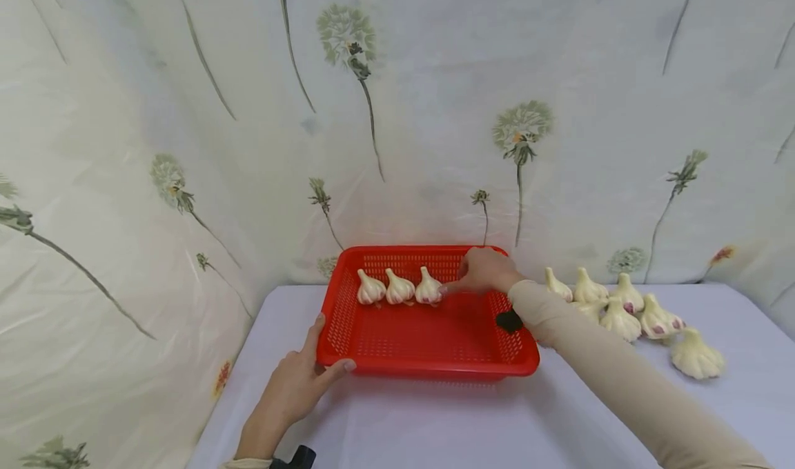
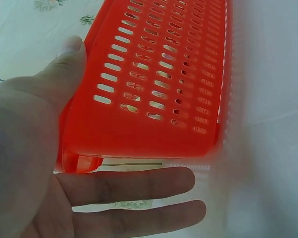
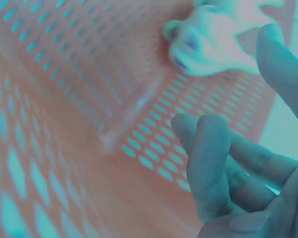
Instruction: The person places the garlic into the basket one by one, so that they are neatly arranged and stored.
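Three garlic bulbs stand in a row along the far side of a red plastic basket (image 1: 428, 369): the left bulb (image 1: 370, 287), the middle bulb (image 1: 399, 287) and the right bulb (image 1: 427, 287). My right hand (image 1: 487, 270) is inside the basket beside the right bulb, its fingertips at that bulb. In the right wrist view its thumb (image 3: 278, 54) is spread away from the bent fingers (image 3: 211, 163), and nothing sits between them. At the basket's near left corner my left hand (image 1: 298, 386) touches the rim with straight thumb and index finger. Two more straight fingers (image 2: 139, 186) show in the left wrist view.
Several more garlic bulbs (image 1: 621, 321) lie in a group right of the basket, partly behind my right forearm. One bulb (image 1: 698, 355) sits nearer the front. The table (image 1: 397, 421) has a pale cover, with a flower-patterned curtain (image 1: 428, 110) behind it.
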`<state>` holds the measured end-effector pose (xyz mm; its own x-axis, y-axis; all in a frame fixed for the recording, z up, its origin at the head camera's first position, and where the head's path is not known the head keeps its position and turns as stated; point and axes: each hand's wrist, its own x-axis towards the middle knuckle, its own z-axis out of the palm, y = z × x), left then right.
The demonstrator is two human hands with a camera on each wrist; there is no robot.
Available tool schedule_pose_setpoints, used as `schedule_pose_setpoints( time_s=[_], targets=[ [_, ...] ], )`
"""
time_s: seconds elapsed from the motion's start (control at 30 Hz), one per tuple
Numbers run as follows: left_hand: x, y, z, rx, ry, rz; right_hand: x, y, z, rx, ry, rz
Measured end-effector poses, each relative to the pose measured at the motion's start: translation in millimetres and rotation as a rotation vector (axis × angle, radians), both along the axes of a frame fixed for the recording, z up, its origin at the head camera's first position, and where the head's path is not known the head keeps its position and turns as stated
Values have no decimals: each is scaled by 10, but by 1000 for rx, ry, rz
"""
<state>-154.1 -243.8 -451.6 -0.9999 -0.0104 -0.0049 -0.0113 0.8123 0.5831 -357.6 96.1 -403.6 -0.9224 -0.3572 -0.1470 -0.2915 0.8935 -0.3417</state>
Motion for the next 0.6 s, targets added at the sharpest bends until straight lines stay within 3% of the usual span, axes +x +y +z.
schedule_pose_setpoints(
  time_s=[0.2,0.27,0.43,0.6],
  targets=[
    [4,20,-1,-1,-9,1,108,298,328,-105,1,4],
    [2,31,-7,-3,-9,1,148,421,416,-125,42,-12],
    [-9,47,-21,-8,-21,-1,223,813,517,-130,177,-83],
    [2,26,-14,-32,-22,16,265,1210,531,-125,209,-141]
  ],
)
